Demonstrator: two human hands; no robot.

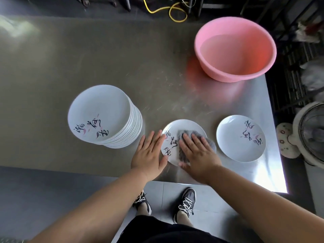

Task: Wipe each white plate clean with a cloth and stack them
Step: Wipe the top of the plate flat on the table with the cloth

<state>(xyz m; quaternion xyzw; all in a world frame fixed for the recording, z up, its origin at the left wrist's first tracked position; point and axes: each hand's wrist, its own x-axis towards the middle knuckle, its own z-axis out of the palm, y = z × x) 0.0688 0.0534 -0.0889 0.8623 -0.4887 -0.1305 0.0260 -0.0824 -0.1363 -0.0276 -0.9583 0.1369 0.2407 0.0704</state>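
Observation:
A white plate (182, 126) with black brush lettering lies near the front edge of the steel table. My right hand (197, 152) presses flat on a grey cloth (185, 155) spread over that plate. My left hand (149, 153) rests flat at the plate's left rim, fingers together, its thumb touching the rim. A tall stack of several matching plates (100, 113) stands to the left. One more plate (235, 137) lies alone on the right.
A pink basin (235, 48) holding water stands at the table's far right. The steel table (87, 58) ends just right of the single plate. A fan (312, 134) and clutter sit on the floor beyond. A yellow cable (175, 13) lies behind the table.

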